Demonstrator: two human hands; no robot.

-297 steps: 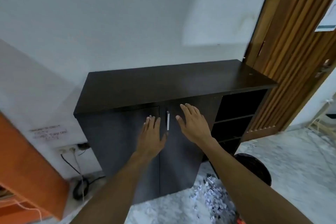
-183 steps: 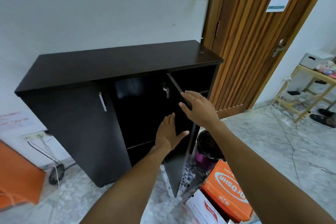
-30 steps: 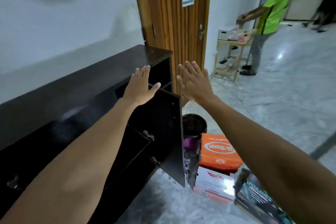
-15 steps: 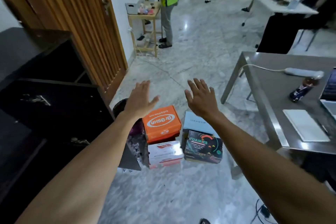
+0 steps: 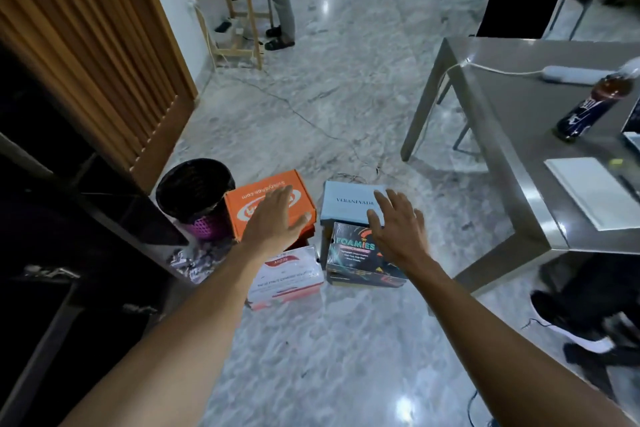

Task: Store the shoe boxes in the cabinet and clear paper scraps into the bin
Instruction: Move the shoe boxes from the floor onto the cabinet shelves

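1. Head view. Since half a second ago both arms have dropped lower and reached further out; the boxes now sit nearer the middle of the frame, and the cabinet (image 5: 62,253) has slid to the left edge.
2. Left hand (image 5: 273,218): palm down, fingers spread wide, holding nothing. It hovers over the orange box (image 5: 252,204); contact cannot be told.
3. Right hand (image 5: 398,229): also spread wide and empty, over the seam between the pale blue box (image 5: 346,201) and the dark printed box (image 5: 353,256).
4. Box layout on the marble floor (image 5: 329,357): four boxes in a tight cluster. Orange and pale blue at the far side, a white-and-red box (image 5: 287,277) and the dark printed one nearer the person.
5. Black bin (image 5: 194,191) stands just left of the orange box, touching or nearly so.
6. Paper scraps (image 5: 194,258) lie on the floor between the bin and the cabinet's open door.
7. Grey table (image 5: 519,121) stands right of the boxes; a bottle (image 5: 588,104) is upright near its right edge.
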